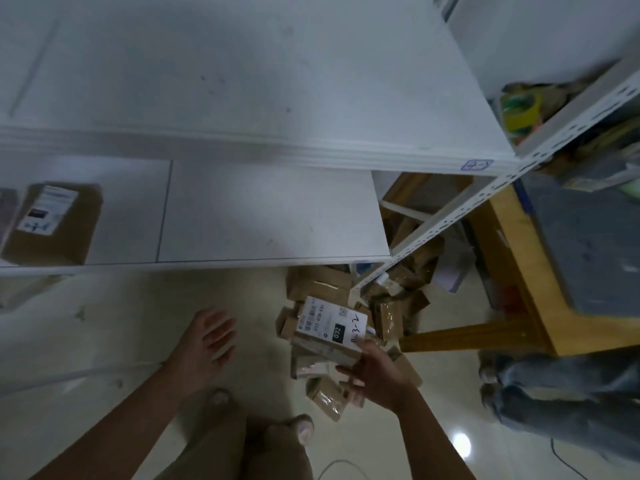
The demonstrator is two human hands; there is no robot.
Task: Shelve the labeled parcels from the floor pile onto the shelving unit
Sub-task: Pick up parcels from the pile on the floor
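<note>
Flat brown cardboard parcel (330, 329), rectangular, with a white printed label bearing "032" and handwritten marks, held low above the floor pile (349, 306) of similar taped brown boxes on a glossy pale tile floor (104, 341). Right hand (375, 370) clamped on the parcel's near edge, thumb on top, fingers under. Left hand (207, 341) empty, grip apart, fingers spread, hovering over bare floor well left of the pile. White metal shelving unit (277, 216) just beyond, smooth flat boards and a perforated upright; one labeled brown box (55, 223) lying on the lower shelf at far left. Wooden desk (512, 271) to the right carrying a grey bin (588, 244); blurred clutter behind it, perhaps tape rolls. Jeans-clad legs (561, 403) of another person at right.
</note>
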